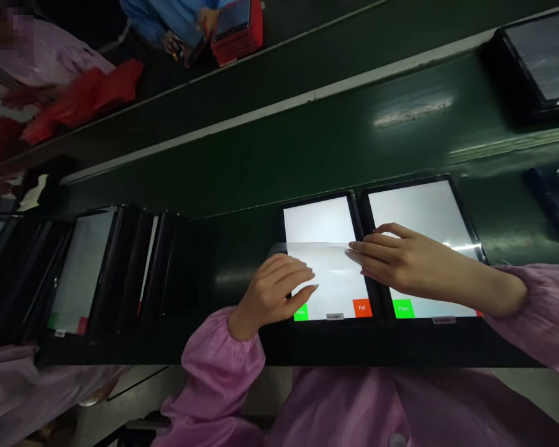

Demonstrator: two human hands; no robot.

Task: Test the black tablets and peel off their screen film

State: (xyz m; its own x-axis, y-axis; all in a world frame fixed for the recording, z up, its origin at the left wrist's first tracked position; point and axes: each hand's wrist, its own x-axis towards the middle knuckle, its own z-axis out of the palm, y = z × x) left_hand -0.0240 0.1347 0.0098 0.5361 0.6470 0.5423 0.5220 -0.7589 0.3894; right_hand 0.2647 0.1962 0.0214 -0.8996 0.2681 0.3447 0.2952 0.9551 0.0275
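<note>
Two tablets lie side by side on the dark green bench, both screens lit white. The left tablet (323,223) shows a green button and an orange "Fail" button at its near edge; the right tablet (419,208) shows a green "Pass" button. A thin clear film (335,273) covers the lower part of the left screen. My left hand (277,288) rests on the left edge of that tablet, fingers curled and pressed on the film. My right hand (394,257) reaches across from the right, fingers together, pinching the film's upper edge.
A row of tablets (86,267) stands on edge at the left of the bench. Another tablet (540,56) lies at the far right. A conveyor (354,118) runs behind. Across it, other people in pink and blue sleeves handle red-cased devices (237,28).
</note>
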